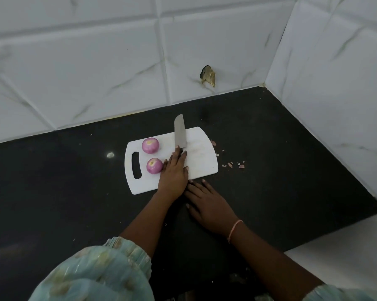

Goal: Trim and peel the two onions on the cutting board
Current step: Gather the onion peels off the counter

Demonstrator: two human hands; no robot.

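Two peeled purple onions lie on the left half of a white cutting board (201,158): the far onion (150,145) and the near onion (154,166). A knife (180,133) lies on the board with its blade pointing away from me. My left hand (173,174) rests flat over the knife's handle, hiding it, with fingers fairly straight and its left edge close beside the near onion. My right hand (207,203) lies palm down on the black counter just below the board's near edge, fingers spread, holding nothing.
Small bits of onion peel (233,164) are scattered on the black counter (63,192) right of the board. White tiled walls meet in a corner at the back right, with a broken patch (208,76) in the back wall. The counter's edge runs at lower right.
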